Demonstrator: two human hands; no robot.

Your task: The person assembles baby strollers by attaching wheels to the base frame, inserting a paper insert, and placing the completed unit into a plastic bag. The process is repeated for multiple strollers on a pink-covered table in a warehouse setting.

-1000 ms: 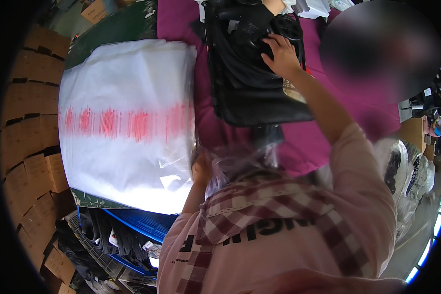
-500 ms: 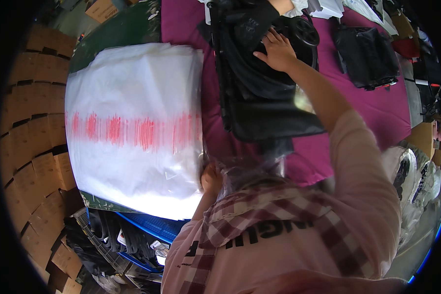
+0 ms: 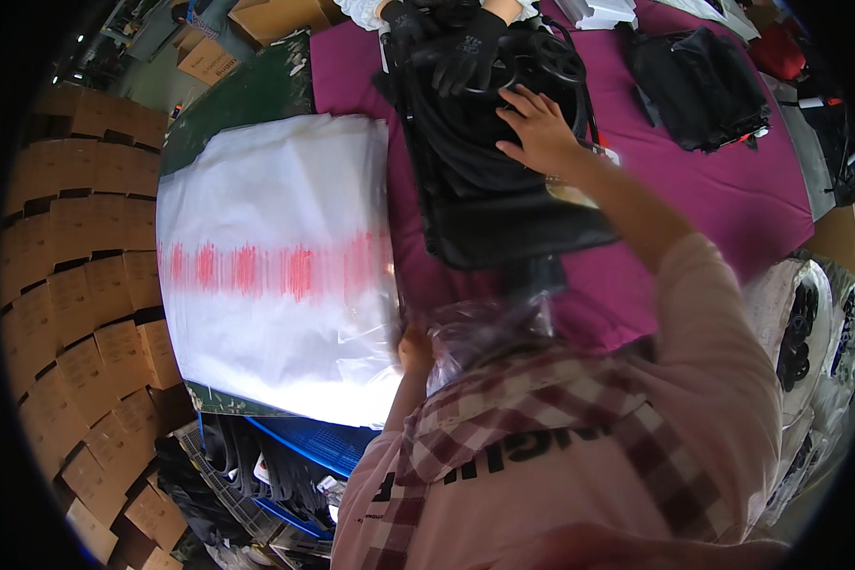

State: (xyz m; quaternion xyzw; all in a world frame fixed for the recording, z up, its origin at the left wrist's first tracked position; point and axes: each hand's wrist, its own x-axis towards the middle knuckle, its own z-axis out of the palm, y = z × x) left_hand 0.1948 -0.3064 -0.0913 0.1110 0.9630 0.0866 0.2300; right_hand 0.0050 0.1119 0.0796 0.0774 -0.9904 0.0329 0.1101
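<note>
A black bag [image 3: 489, 180] lies on a magenta table cover [image 3: 731, 190]. My right hand [image 3: 540, 128] rests flat on top of the bag, fingers spread. At the table's near edge my left hand [image 3: 414, 350] grips the edge of a clear plastic bag [image 3: 484, 328], which is crumpled against my chest. Beside it lies a thick stack of clear plastic bags with a red printed band [image 3: 275, 266]. Across the table another person's black-gloved hands [image 3: 446, 38] hold the far end of the black bag.
A second black bag [image 3: 698, 85] lies further right on the cover. Stacked cardboard boxes [image 3: 85, 285] line the left side. A blue crate with dark items [image 3: 285, 456] sits below the table edge. Wrapped goods [image 3: 807, 323] pile at the right.
The view has shifted, bringing the far side and the gloved hands into sight. My right hand stays on the black bag; my left still holds the plastic at the table edge.
</note>
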